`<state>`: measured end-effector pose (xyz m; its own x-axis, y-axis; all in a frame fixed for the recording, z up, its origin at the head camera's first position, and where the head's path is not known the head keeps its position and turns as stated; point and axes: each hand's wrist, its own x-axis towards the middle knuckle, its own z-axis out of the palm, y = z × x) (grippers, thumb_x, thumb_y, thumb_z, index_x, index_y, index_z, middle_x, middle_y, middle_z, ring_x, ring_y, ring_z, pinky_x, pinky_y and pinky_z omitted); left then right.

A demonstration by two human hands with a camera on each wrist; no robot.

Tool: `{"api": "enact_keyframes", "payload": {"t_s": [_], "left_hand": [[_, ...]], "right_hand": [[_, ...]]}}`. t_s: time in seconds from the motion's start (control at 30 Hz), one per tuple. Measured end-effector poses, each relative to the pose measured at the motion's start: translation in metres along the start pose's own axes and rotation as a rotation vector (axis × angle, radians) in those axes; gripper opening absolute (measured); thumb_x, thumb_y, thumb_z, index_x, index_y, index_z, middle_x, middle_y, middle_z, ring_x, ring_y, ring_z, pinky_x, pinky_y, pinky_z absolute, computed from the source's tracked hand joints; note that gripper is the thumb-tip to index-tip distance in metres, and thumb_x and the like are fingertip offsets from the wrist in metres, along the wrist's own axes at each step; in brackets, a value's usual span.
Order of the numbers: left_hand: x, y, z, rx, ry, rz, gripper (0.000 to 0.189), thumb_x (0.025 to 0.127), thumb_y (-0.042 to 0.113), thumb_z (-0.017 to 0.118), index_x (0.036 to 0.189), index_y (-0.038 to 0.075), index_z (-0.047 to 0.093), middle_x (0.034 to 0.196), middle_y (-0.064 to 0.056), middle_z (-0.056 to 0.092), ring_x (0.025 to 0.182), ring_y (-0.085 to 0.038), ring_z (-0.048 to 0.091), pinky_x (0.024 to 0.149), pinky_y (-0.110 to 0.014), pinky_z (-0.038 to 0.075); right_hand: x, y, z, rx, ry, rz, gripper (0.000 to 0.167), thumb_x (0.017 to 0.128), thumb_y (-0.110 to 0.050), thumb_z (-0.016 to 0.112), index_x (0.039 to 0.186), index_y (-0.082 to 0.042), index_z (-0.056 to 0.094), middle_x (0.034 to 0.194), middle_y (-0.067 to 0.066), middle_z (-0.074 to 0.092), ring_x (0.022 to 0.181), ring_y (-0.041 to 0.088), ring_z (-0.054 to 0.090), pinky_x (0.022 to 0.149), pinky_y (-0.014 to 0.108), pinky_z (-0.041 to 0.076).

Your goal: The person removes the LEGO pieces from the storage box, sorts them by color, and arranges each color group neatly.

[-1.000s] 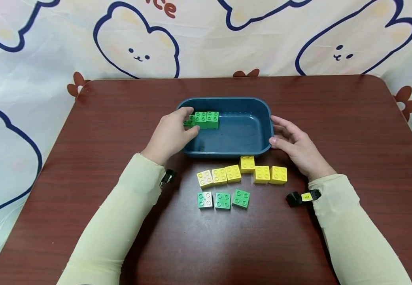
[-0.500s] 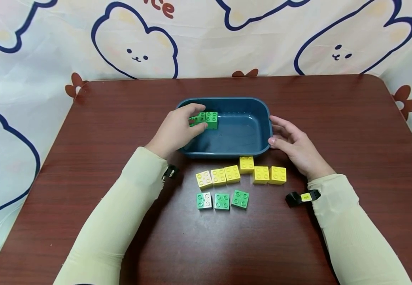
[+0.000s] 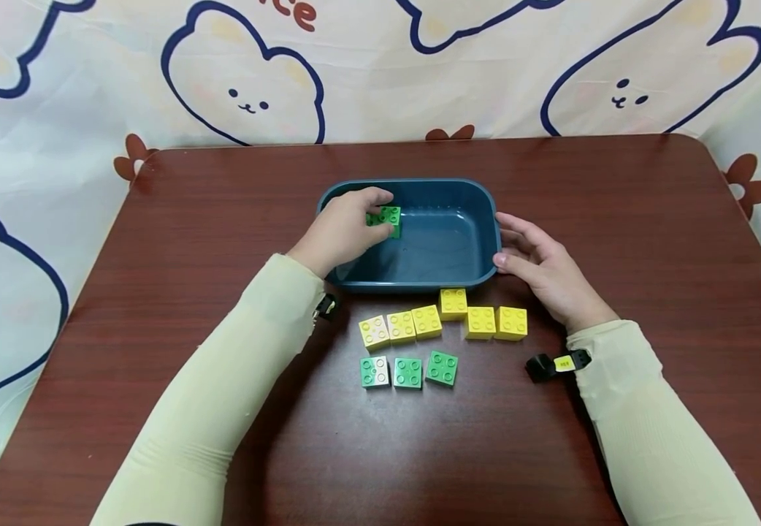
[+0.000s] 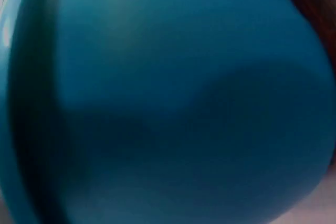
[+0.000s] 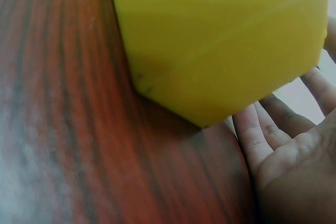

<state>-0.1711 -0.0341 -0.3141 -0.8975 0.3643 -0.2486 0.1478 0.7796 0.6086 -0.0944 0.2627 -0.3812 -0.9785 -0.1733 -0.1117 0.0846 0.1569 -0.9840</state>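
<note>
A dark blue rectangular tray [image 3: 446, 248] stands in the middle of the table. My left hand [image 3: 344, 228] reaches over its left end, thumb in front of a short row of green toy building blocks [image 3: 391, 216] and fingers behind. That hand covers most of the row, and whether it pinches a block is hidden. The tray's wall [image 4: 184, 77] fills the left wrist view. My right hand [image 3: 545, 270] rests against the tray's right end with fingers extended and thumb by the front corner; in the right wrist view its fingers [image 5: 257, 135] lie beyond a yellow block [image 5: 220, 45].
In front of the tray runs an uneven row of several yellow blocks [image 3: 426, 321]. Nearer me lie three green blocks [image 3: 407, 373], the left one partly white with glare. The brown table [image 3: 190, 219] ends at a printed cloth backdrop [image 3: 380, 80].
My left hand has slid rightward along the green row, covering more of it. The visible right end of the row keeps its place in the tray. My right hand stays at the tray's right end.
</note>
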Motion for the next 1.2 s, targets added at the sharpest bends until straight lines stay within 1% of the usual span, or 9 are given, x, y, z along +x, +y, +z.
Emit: {"api": "enact_keyframes", "payload": {"t_s": [0.13,0.2,0.37,0.47,0.57,0.7,0.83,0.97,1.2], "left_hand": [[0.004,0.004,0.003,0.067,0.007,0.004,0.054,0.098,0.024,0.067,0.148,0.012,0.05,0.139,-0.008,0.058,0.125,-0.021,0.054,0.1,-0.037,0.05],[0.006,0.006,0.005,0.103,0.013,0.008,0.054,0.097,0.024,0.068,0.147,0.012,0.05,0.14,-0.008,0.057,0.123,-0.021,0.055,0.1,-0.037,0.05],[0.01,0.008,0.009,0.188,0.017,0.027,0.055,0.096,0.022,0.07,0.146,0.012,0.052,0.146,-0.007,0.053,0.124,-0.022,0.051,0.104,-0.038,0.047],[0.013,0.009,0.01,0.215,0.017,0.033,0.056,0.095,0.022,0.071,0.147,0.013,0.051,0.147,-0.006,0.052,0.127,-0.024,0.049,0.106,-0.038,0.045],[0.016,0.008,0.011,0.234,0.018,0.034,0.056,0.095,0.022,0.071,0.147,0.013,0.051,0.147,-0.006,0.053,0.129,-0.025,0.048,0.105,-0.038,0.046],[0.018,0.007,0.012,0.249,0.025,0.054,0.053,0.096,0.019,0.07,0.145,0.011,0.053,0.144,-0.007,0.055,0.127,-0.023,0.051,0.104,-0.036,0.047],[0.018,0.007,0.012,0.247,0.045,0.078,0.048,0.095,0.015,0.071,0.141,0.01,0.057,0.14,-0.007,0.059,0.124,-0.022,0.054,0.103,-0.035,0.048],[0.018,0.007,0.012,0.24,0.048,0.081,0.048,0.094,0.016,0.072,0.139,0.01,0.058,0.137,-0.007,0.06,0.123,-0.021,0.055,0.102,-0.034,0.049],[0.018,0.002,0.015,0.153,0.066,0.078,0.047,0.095,0.021,0.072,0.139,0.013,0.058,0.134,-0.002,0.062,0.125,-0.021,0.05,0.098,-0.032,0.05]], "right_hand": [[0.0,0.001,0.0,-0.024,0.009,-0.016,0.056,0.101,-0.022,0.062,0.154,-0.023,0.041,0.146,0.013,0.05,0.113,0.018,0.061,0.086,0.023,0.054],[0.001,0.003,0.0,-0.048,0.019,-0.038,0.055,0.102,-0.022,0.06,0.154,-0.022,0.042,0.138,0.014,0.055,0.106,0.018,0.062,0.084,0.024,0.055],[0.001,0.005,0.001,-0.109,0.054,-0.077,0.052,0.102,-0.018,0.06,0.152,-0.02,0.044,0.105,0.011,0.061,0.08,0.021,0.06,0.072,0.026,0.055],[0.001,0.005,0.002,-0.108,0.062,-0.072,0.053,0.102,-0.017,0.06,0.152,-0.02,0.044,0.096,0.008,0.063,0.073,0.021,0.058,0.068,0.027,0.053],[0.001,0.005,0.002,-0.081,0.056,-0.064,0.055,0.102,-0.016,0.061,0.153,-0.019,0.042,0.091,0.006,0.064,0.071,0.02,0.057,0.068,0.027,0.052],[0.001,0.004,0.003,-0.056,0.051,-0.034,0.057,0.102,-0.018,0.061,0.154,-0.017,0.039,0.087,0.001,0.064,0.071,0.019,0.055,0.068,0.027,0.05],[0.001,0.004,0.003,-0.047,0.058,-0.017,0.052,0.102,-0.023,0.061,0.15,-0.009,0.046,0.082,0.0,0.064,0.067,0.017,0.053,0.064,0.026,0.049],[0.001,0.004,0.005,-0.024,0.065,-0.01,0.05,0.102,-0.027,0.06,0.146,-0.004,0.051,0.079,0.0,0.065,0.061,0.016,0.05,0.057,0.026,0.046],[0.001,0.003,0.005,-0.002,0.067,0.021,0.052,0.101,-0.026,0.063,0.145,-0.002,0.051,0.077,-0.001,0.068,0.057,0.015,0.049,0.054,0.026,0.045]]}}
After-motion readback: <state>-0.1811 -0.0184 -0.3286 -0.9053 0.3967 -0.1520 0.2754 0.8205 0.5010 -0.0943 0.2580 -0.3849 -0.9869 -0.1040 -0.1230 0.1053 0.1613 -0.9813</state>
